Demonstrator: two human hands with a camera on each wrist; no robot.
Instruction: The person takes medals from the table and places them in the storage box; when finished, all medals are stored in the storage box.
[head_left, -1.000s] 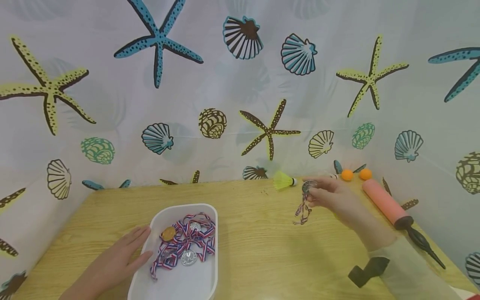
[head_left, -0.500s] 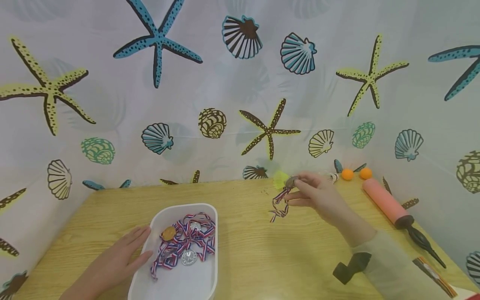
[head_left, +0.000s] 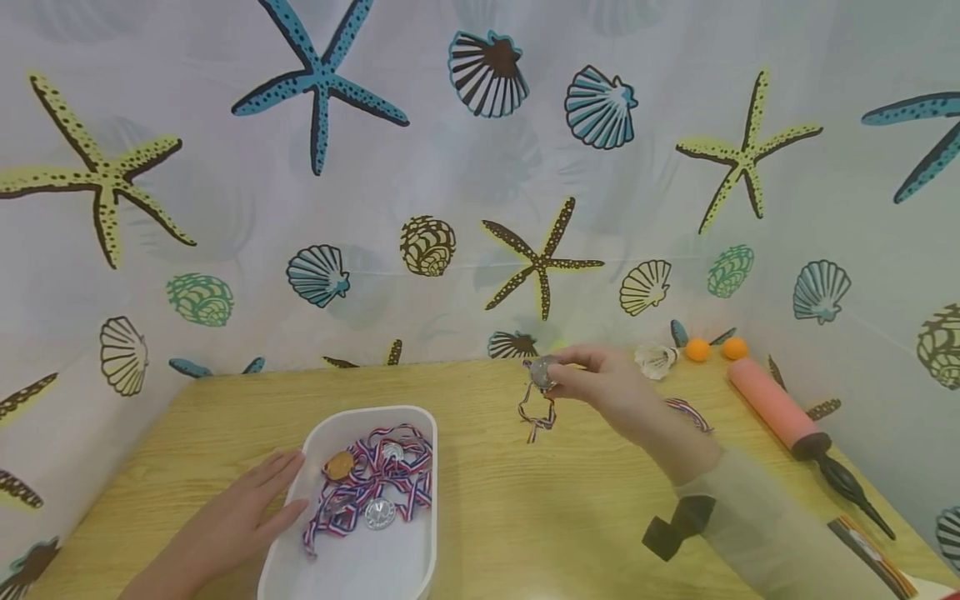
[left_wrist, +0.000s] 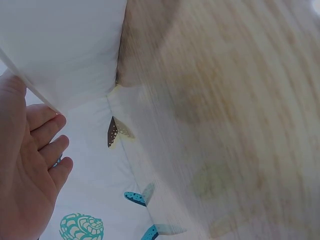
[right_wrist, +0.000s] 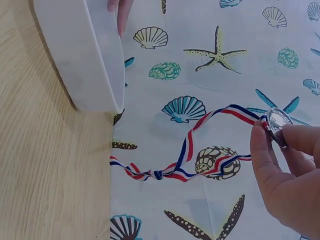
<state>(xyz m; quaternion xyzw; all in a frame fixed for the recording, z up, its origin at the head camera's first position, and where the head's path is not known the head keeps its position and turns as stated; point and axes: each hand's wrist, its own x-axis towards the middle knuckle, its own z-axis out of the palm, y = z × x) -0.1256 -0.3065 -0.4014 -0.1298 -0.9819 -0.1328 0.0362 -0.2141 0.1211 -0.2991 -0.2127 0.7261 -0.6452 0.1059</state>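
My right hand point(head_left: 600, 387) pinches a silver medal point(head_left: 543, 372) between thumb and fingers, above the table's far middle. Its red, white and blue ribbon point(right_wrist: 187, 145) dangles knotted in the right wrist view. On the left, my left hand point(head_left: 240, 508) rests against the rim of a white bin point(head_left: 433, 500), fingers fairly straight. The left wrist view shows those fingers point(left_wrist: 50, 140) beside the bin's wall. Inside the bin lie a gold medal point(head_left: 339, 466), silver medals point(head_left: 380, 513) and tangled striped ribbons point(head_left: 405, 483).
Behind my right hand lie a white shuttlecock point(head_left: 655, 360) and two orange balls point(head_left: 697, 349). A striped ribbon point(head_left: 688, 412) shows past my right forearm. A pink hand pump point(head_left: 776, 408) lies along the right edge. Patterned curtain point(head_left: 450, 167) encloses the table.
My right hand has carried the silver medal leftward across the table's far side, uncovering the white shuttlecock and a striped ribbon. My left hand has stayed at the bin.
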